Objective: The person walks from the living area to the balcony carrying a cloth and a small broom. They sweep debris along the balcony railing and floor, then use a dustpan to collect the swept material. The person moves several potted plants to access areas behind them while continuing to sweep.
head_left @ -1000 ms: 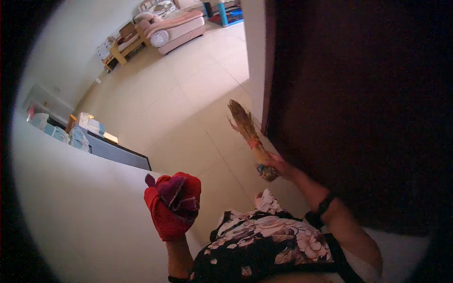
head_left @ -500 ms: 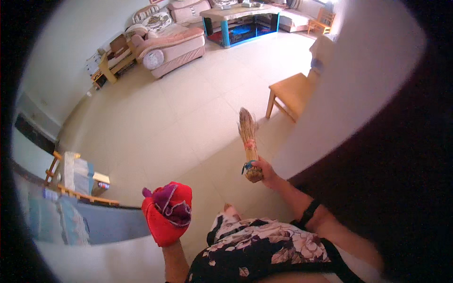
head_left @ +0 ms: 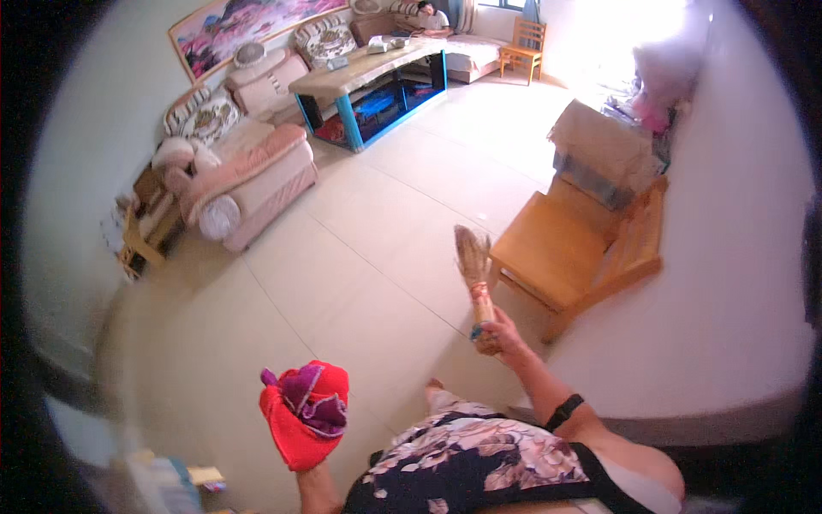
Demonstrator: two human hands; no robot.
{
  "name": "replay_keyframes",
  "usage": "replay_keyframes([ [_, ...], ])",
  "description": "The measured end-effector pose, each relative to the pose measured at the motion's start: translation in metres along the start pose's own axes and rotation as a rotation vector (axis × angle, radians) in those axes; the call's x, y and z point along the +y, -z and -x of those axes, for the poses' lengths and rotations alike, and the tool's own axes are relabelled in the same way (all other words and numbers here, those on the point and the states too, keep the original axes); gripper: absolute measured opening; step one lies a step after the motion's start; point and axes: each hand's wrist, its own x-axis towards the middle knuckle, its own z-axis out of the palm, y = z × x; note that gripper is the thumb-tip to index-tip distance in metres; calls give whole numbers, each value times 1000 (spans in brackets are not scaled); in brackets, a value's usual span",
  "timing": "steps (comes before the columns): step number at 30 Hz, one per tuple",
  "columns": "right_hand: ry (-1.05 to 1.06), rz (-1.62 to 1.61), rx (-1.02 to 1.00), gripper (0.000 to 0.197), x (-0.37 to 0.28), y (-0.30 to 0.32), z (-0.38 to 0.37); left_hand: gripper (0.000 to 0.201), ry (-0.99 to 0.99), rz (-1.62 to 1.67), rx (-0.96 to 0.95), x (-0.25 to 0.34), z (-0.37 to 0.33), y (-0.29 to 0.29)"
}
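Observation:
My right hand (head_left: 504, 332) is closed round the bound end of a short straw whisk broom (head_left: 473, 261). Its bristles point up and away from me, and red and blue ties wrap the stalks. At the lower left my left hand (head_left: 318, 476) carries a bunched red cloth (head_left: 295, 441) with a purple cloth (head_left: 308, 399) with pale edging gathered on top. The cloths hide the fingers of that hand; only its wrist side shows. Past the broom's bristles, on the right, stands a wooden chair (head_left: 548, 244).
A cardboard box (head_left: 604, 141) sits behind the chair, beside the white wall (head_left: 736, 283). A pink sofa (head_left: 265, 184) lines the left, near a blue-legged coffee table (head_left: 364, 77). A person (head_left: 432, 19) sits at the back. Another wooden chair (head_left: 524, 53) stands at the far right.
My view has swung to the right and further into the room, bringing the whole near chair, the box and the seated person into sight. Both hands keep hold of the same things.

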Motion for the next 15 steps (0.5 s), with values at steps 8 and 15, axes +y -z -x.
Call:
replay_keyframes([
  [8, 80, 252, -2, 83, -28, -66, -99, 35, 17, 0, -213, 82, -152, -8],
  [15, -121, 452, 99, 64, -21, -29, -217, 37, 310, -89, -174, 104, -405, -94],
])
